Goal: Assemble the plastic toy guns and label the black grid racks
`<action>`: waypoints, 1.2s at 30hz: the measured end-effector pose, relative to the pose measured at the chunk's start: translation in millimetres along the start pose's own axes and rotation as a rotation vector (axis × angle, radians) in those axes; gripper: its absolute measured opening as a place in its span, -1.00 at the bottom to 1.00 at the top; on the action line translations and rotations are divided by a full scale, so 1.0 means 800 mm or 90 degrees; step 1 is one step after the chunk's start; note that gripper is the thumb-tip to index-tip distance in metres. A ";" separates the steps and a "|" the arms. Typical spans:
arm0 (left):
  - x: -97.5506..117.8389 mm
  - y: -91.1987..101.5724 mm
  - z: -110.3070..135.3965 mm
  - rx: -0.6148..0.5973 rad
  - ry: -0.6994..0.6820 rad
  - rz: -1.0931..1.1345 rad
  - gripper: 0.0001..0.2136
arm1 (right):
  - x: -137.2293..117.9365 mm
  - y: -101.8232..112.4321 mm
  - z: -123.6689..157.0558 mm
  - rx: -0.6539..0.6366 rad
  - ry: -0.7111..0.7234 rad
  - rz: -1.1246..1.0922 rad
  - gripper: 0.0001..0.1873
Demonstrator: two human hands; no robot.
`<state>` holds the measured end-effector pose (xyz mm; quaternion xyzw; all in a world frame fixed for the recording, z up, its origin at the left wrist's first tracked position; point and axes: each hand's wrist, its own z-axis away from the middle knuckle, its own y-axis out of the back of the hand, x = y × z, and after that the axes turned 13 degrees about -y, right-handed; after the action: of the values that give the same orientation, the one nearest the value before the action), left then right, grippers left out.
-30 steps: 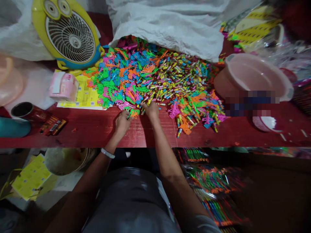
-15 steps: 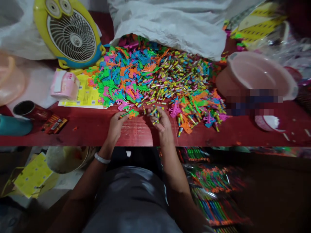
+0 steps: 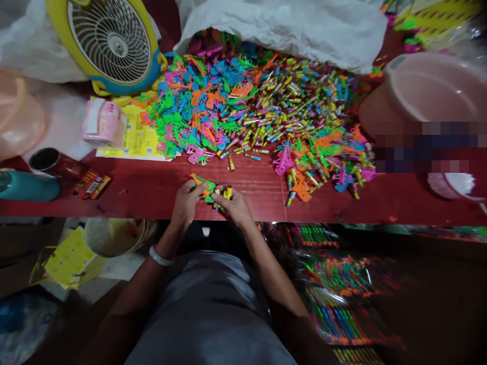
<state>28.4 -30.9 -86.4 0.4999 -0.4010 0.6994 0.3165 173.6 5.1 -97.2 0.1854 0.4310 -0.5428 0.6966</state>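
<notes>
Crowding the red tabletop (image 3: pixel 148 180) beyond the hands, multicoloured plastic pieces (image 3: pixel 205 96) and short shiny printed tubes (image 3: pixel 304 99) are lying heaped between a yellow-and-blue round fan (image 3: pixel 117 45) and a pale pink plastic basin (image 3: pixel 422 83). Left hand (image 3: pixel 185 203) is pinching green-and-orange flat plastic pieces (image 3: pixel 207 188), their lower end pointing toward the right hand (image 3: pixel 238 207), which is curling around yellow-banded tubes (image 3: pixel 228 192). Fingers are hiding the tube count, right-thumb contact is staying unclear, and pixelation is masking the basin's lower part.
</notes>
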 end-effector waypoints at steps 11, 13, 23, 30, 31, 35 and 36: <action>-0.009 -0.005 0.013 -0.068 -0.045 -0.067 -0.77 | -0.005 0.023 0.013 0.150 0.144 0.208 -0.59; -0.007 -0.007 0.014 -0.051 -0.063 -0.081 -0.76 | -0.003 0.023 0.014 0.171 0.153 0.231 -0.59; -0.006 -0.019 0.021 0.027 -0.096 -0.099 -0.74 | 0.005 0.012 0.016 0.157 0.180 0.307 -0.58; -0.027 -0.024 0.035 0.060 -0.124 -0.096 -0.79 | 0.023 0.005 0.018 0.124 0.152 0.313 -0.57; -0.029 -0.026 0.034 0.030 -0.112 -0.102 -0.77 | 0.022 0.011 0.018 0.121 0.156 0.318 -0.58; -0.023 -0.031 0.004 -0.081 -0.151 -0.169 -0.82 | -0.008 0.074 0.016 0.248 0.250 0.351 -0.61; -0.020 -0.030 -0.011 -0.069 -0.193 -0.216 -0.84 | -0.022 0.100 0.015 0.340 0.292 0.358 -0.62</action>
<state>49.4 -12.0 -97.2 0.6418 -0.3910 0.5303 0.3924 250.8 33.8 -93.0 0.5839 0.3519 -0.3698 0.6313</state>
